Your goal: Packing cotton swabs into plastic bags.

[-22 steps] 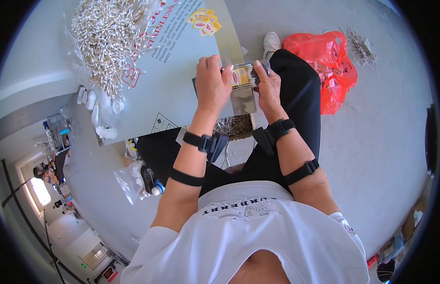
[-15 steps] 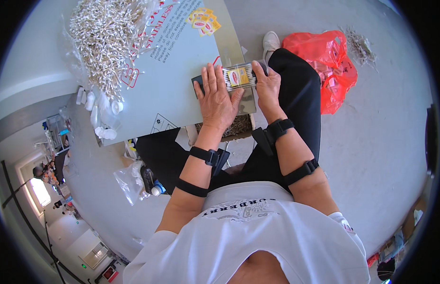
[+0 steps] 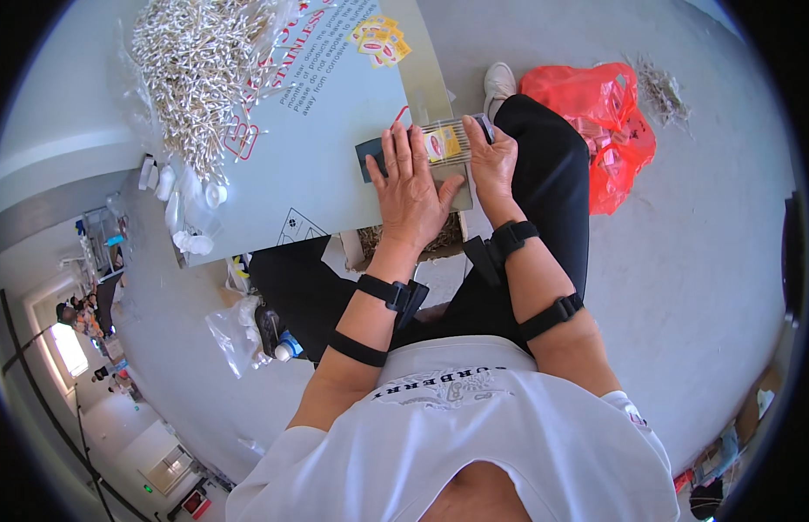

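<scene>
A flat pack of cotton swabs (image 3: 443, 144) with a yellow label lies across the table's right edge. My left hand (image 3: 413, 190) rests flat over its left end, fingers stretched, hiding that part. At the other end my right hand (image 3: 493, 163) pinches the pack between thumb and fingers. A dark flat piece (image 3: 368, 158) shows beside my left fingers, its rest covered by the hand. Loose cotton swabs (image 3: 200, 78) form a large heap at the table's far left.
Small yellow labels (image 3: 380, 42) lie at the far side of the table (image 3: 326, 165). Below its near edge is an open cardboard box (image 3: 439, 252) with swabs inside. A red plastic bag (image 3: 587, 96) sits on the floor right of my leg, near scattered sticks (image 3: 661, 91).
My left hand has slid right over the pack, covering more of its left end and part of the label. My right hand keeps its hold at the right end.
</scene>
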`<state>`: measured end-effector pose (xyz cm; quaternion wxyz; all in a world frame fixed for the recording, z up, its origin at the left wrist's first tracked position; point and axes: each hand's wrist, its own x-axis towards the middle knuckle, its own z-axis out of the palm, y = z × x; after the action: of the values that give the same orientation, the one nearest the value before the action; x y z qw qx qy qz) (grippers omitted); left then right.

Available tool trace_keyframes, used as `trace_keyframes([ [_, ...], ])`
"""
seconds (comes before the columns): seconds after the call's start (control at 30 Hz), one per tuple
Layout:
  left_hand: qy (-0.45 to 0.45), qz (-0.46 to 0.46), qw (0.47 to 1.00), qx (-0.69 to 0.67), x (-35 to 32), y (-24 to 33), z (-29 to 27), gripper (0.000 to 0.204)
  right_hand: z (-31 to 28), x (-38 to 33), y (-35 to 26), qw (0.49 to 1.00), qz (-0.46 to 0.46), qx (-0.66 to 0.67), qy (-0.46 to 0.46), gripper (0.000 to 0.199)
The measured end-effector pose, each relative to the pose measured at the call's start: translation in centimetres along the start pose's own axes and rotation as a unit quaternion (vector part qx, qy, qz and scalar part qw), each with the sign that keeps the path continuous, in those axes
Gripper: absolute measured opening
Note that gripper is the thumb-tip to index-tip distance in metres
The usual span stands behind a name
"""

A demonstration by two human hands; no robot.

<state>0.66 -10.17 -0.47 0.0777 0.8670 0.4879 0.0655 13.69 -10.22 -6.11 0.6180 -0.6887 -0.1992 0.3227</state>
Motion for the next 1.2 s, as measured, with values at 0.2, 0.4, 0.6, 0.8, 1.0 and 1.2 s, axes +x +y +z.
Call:
trace_keyframes([
  [0.2, 0.008, -0.005, 1.000, -0.023, 0.1, -0.4, -0.2, 0.088, 0.1, -0.3, -0.5, 1.000, -0.010, 0.012, -0.012, 0.032],
  [0.4, 0.092, -0.033, 0.991, -0.089, 0.8, -2.8, -0.3, 0.079, -2.1, 0.4, -0.8, 0.990, -0.101, -0.015, 0.092, 0.025],
  [0.6, 0.277, -0.128, 0.950, -0.072, 2.6, -16.1, -1.3, 0.051, -2.2, -1.3, -6.6, 0.923, -0.339, -0.182, 0.024, 0.017],
  [0.8, 0.247, -0.226, 0.942, 0.019, 5.4, -29.3, -4.9, 0.041, 4.0, -3.4, -9.1, 0.931, -0.170, -0.127, -0.298, 0.007],
  [1.0, 0.229, -0.229, 0.944, -0.067, 6.6, -28.9, -3.7, 0.021, 12.1, -1.8, -8.4, 0.888, -0.190, -0.185, -0.377, 0.013],
  [1.2, 0.253, -0.147, 0.945, -0.146, 5.3, -20.4, -2.8, 0.024, 19.8, -0.2, -7.2, 0.845, -0.299, -0.294, -0.333, 0.035],
])
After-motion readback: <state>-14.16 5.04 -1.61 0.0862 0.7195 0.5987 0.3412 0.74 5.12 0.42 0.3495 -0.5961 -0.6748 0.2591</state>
